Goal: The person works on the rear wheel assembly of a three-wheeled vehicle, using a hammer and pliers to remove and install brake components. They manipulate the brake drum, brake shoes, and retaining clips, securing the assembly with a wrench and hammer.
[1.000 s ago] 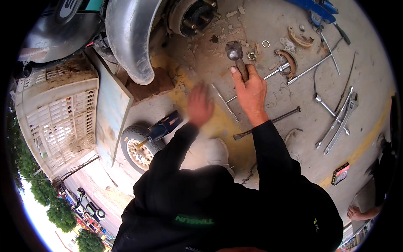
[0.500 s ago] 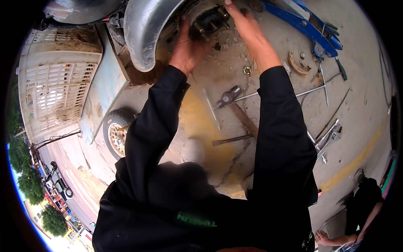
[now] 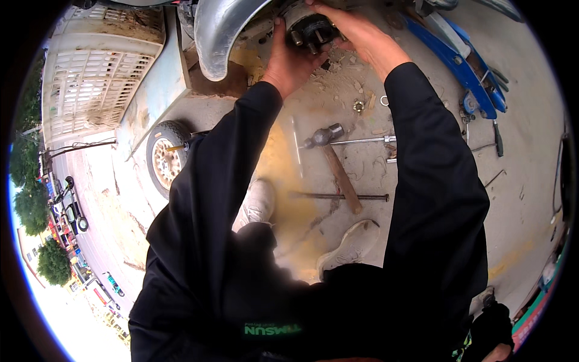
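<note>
A dark, round wheel hub (image 3: 312, 27) with protruding studs sits at the top of the view, beside the grey fender (image 3: 212, 51). My left hand (image 3: 291, 65) cups its left side and underside, thumb pointing up. From the right, my right hand (image 3: 362, 37) grips the same hub, one finger reaching over its top and the others curled at its side. What lies behind the hub is hidden. Below the hands, dirt flakes and a castellated nut (image 3: 359, 106) lie on the concrete.
Between my arms lie a hammer (image 3: 341, 172), a long chrome bar (image 3: 362, 141) and a dark steel rod (image 3: 325, 196). A blue floor jack (image 3: 443, 54) stands at the upper right. On the left are a small wheel (image 3: 164, 158) and a white slatted panel (image 3: 99, 78). Another person (image 3: 491, 335) is at lower right.
The view has shifted, and my right forearm now covers the curved part and wrenches seen before. Both hands stay on the hub. The other person is further out of view.
</note>
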`<state>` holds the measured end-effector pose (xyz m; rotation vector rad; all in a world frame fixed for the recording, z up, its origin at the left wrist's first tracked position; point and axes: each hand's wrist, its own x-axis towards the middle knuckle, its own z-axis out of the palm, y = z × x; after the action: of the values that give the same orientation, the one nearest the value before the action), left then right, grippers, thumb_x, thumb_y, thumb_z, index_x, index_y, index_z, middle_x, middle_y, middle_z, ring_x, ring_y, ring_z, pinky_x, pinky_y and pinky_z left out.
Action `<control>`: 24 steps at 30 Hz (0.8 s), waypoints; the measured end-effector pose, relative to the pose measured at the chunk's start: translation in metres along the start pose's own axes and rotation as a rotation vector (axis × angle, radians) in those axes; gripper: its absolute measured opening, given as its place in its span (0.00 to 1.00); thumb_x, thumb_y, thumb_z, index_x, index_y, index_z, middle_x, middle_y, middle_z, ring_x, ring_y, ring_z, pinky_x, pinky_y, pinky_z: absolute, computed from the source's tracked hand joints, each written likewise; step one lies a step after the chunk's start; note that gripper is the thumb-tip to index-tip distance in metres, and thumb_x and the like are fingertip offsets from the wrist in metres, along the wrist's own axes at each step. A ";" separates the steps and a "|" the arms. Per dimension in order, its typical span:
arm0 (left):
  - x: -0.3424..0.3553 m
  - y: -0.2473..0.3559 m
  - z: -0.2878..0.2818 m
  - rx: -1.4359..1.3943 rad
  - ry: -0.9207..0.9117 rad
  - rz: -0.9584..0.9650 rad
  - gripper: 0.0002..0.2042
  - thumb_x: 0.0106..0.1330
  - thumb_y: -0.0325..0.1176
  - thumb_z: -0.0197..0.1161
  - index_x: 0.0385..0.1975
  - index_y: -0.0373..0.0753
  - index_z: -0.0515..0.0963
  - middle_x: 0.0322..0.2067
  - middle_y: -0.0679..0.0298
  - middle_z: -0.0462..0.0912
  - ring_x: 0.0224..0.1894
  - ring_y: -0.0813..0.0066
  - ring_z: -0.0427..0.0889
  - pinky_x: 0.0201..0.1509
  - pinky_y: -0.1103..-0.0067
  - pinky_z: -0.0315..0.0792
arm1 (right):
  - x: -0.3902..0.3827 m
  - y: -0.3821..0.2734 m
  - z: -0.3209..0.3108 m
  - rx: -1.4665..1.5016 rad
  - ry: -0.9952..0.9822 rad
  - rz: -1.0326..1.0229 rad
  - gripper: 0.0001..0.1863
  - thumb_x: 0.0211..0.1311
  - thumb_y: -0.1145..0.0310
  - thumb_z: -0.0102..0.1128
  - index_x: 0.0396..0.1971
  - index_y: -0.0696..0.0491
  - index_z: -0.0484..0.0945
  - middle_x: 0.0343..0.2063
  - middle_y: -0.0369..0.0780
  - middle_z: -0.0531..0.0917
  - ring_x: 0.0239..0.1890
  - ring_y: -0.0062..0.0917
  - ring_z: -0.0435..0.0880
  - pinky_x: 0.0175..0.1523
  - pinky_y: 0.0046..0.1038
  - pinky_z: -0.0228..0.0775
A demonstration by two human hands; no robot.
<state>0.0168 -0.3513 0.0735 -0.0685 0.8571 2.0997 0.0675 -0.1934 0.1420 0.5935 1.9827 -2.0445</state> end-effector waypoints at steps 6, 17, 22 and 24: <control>-0.019 0.021 0.008 0.328 -0.009 -0.101 0.38 0.61 0.67 0.59 0.62 0.44 0.66 0.55 0.61 0.73 0.56 0.68 0.73 0.63 0.72 0.67 | -0.018 0.006 -0.017 0.092 -0.144 -0.005 0.47 0.58 0.27 0.48 0.67 0.48 0.66 0.61 0.44 0.74 0.62 0.39 0.70 0.64 0.41 0.59; -0.017 0.020 0.006 0.363 0.059 -0.135 0.26 0.68 0.53 0.58 0.56 0.39 0.70 0.49 0.58 0.75 0.53 0.68 0.76 0.58 0.71 0.70 | -0.039 0.065 0.028 -0.821 0.697 -0.686 0.23 0.61 0.46 0.60 0.37 0.53 0.80 0.29 0.44 0.84 0.31 0.44 0.84 0.36 0.39 0.76; -0.021 0.012 0.006 0.402 0.043 -0.085 0.26 0.67 0.50 0.58 0.56 0.36 0.67 0.52 0.57 0.75 0.54 0.65 0.78 0.64 0.68 0.69 | -0.012 0.066 0.051 -0.881 0.881 -0.797 0.14 0.56 0.59 0.67 0.31 0.55 0.81 0.29 0.41 0.83 0.29 0.40 0.84 0.32 0.37 0.77; -0.018 0.017 0.001 0.429 0.022 -0.119 0.25 0.67 0.51 0.57 0.55 0.37 0.69 0.50 0.60 0.77 0.52 0.68 0.78 0.62 0.70 0.70 | -0.012 0.071 0.052 -0.855 0.912 -0.757 0.13 0.56 0.60 0.67 0.31 0.54 0.81 0.29 0.42 0.83 0.28 0.40 0.84 0.31 0.36 0.77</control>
<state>0.0168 -0.3703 0.0895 0.0829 1.2665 1.7687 0.1023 -0.2504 0.0835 0.6736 3.7129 -0.8765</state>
